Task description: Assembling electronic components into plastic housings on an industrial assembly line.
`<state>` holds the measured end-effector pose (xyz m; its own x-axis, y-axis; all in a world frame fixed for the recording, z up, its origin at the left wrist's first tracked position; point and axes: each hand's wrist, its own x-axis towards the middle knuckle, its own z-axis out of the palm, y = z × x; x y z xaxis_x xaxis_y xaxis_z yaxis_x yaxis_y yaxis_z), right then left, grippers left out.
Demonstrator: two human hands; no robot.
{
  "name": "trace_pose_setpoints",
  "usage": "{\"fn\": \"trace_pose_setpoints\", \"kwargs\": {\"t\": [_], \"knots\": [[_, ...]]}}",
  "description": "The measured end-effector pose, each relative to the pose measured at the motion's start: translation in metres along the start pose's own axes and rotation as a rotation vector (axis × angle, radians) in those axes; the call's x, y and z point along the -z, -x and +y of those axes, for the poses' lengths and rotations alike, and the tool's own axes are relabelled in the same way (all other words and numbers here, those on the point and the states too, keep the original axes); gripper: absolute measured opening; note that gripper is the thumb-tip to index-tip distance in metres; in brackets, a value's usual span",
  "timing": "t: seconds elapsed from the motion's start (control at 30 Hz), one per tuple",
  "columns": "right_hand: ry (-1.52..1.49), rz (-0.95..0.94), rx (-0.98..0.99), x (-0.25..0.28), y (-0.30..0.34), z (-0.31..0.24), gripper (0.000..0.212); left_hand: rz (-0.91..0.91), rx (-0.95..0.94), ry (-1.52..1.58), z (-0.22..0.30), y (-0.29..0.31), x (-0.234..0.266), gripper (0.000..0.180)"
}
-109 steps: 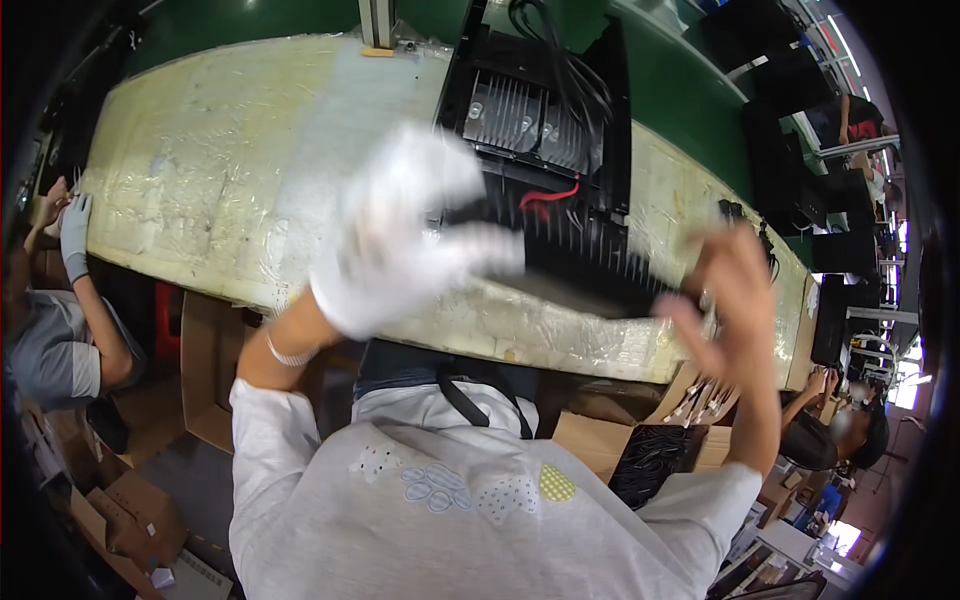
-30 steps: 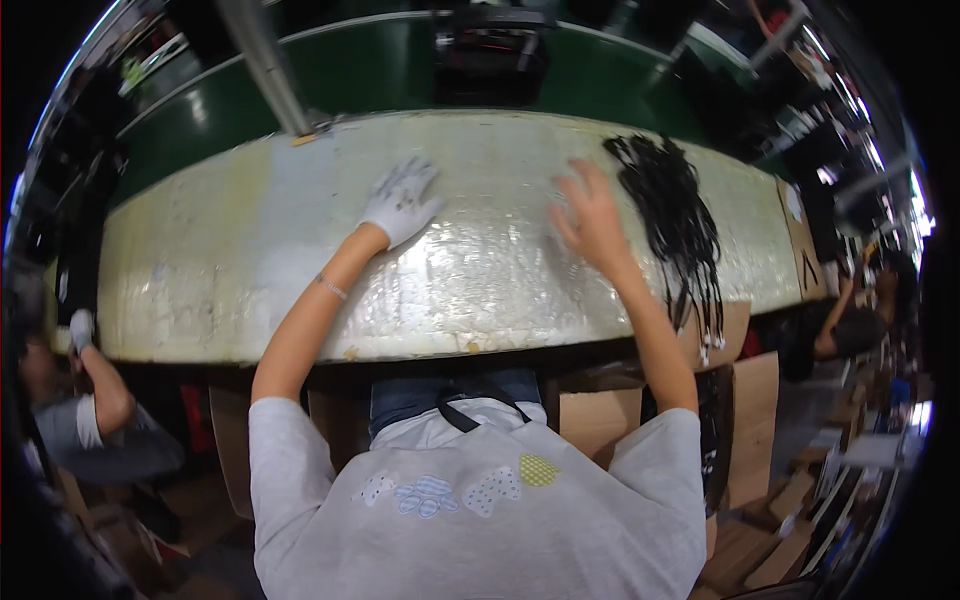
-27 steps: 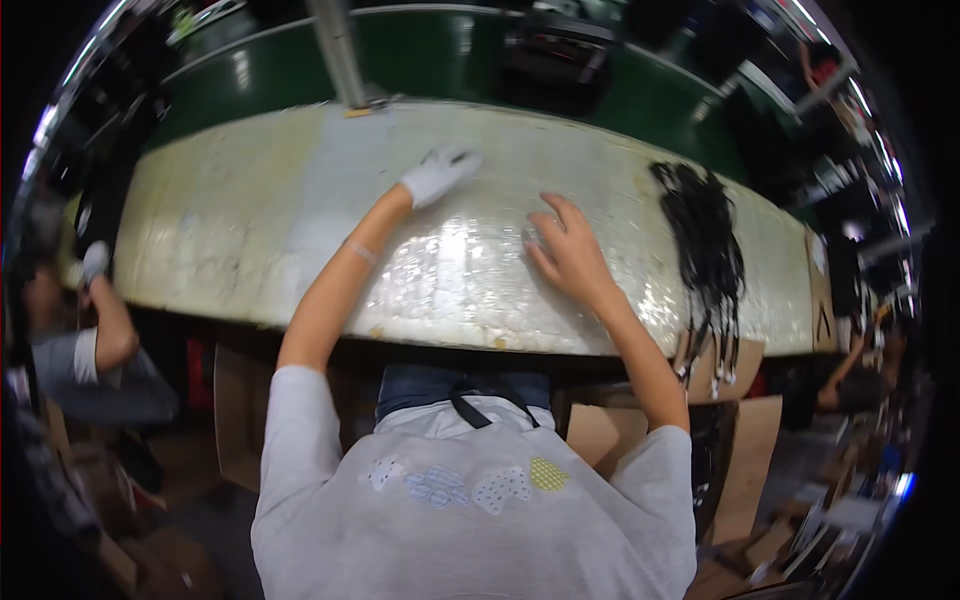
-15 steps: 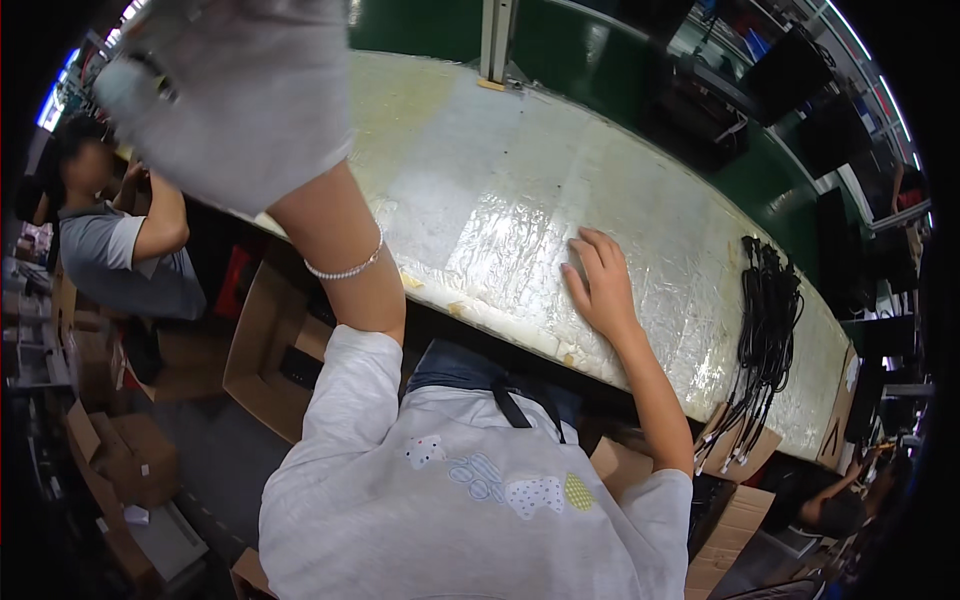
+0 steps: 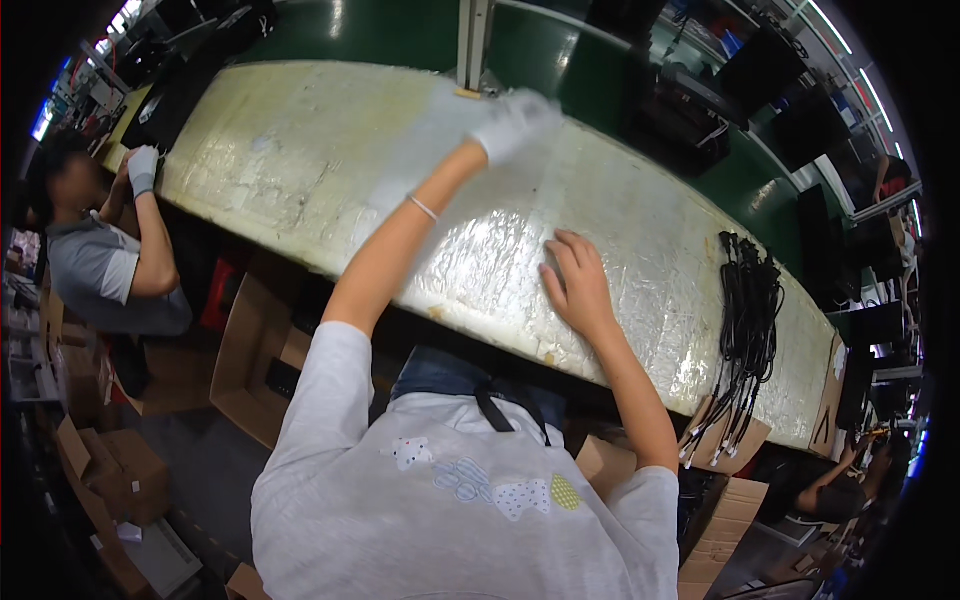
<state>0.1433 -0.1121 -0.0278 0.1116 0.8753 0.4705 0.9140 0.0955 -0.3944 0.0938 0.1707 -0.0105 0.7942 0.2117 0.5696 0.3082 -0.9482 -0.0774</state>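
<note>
My left hand (image 5: 512,128), in a white glove, is over the far side of the long plastic-covered worktable (image 5: 300,170). Motion smears its fingers, so whether it holds anything cannot be made out. A pale bracelet (image 5: 422,207) circles that wrist. Bare and open, my right hand (image 5: 583,287) lies on the table's shiny wrap with the thumb apart from the fingers. A bundle of black cables (image 5: 748,310) lies to its right, with white plug ends hanging over the near edge.
At the left a person (image 5: 115,240) in a grey shirt and white glove works at the same table. Below the near edge stand open cardboard boxes (image 5: 245,375). A metal post (image 5: 473,45) rises at the far edge. Another person (image 5: 840,490) is at the far right.
My left hand has come down from close in front of the camera at upper left to over the table's far side. My right hand stays on the table.
</note>
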Motion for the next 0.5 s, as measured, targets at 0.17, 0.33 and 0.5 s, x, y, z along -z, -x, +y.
{"fn": "trace_pose_setpoints", "kwargs": {"t": [0.17, 0.33, 0.5], "knots": [[0.013, 0.005, -0.023, 0.004, 0.01, 0.006, 0.032, -0.406, 0.159, 0.512, 0.067, 0.022, -0.026, 0.045], [-0.048, -0.023, -0.054, 0.008, 0.012, 0.008, 0.032, -0.371, 0.13, 0.503, 0.076, 0.025, -0.025, 0.045], [-0.141, -0.081, -0.068, 0.021, 0.006, 0.021, 0.03, -0.378, 0.127, 0.539, 0.076, 0.02, -0.023, 0.043]]}}
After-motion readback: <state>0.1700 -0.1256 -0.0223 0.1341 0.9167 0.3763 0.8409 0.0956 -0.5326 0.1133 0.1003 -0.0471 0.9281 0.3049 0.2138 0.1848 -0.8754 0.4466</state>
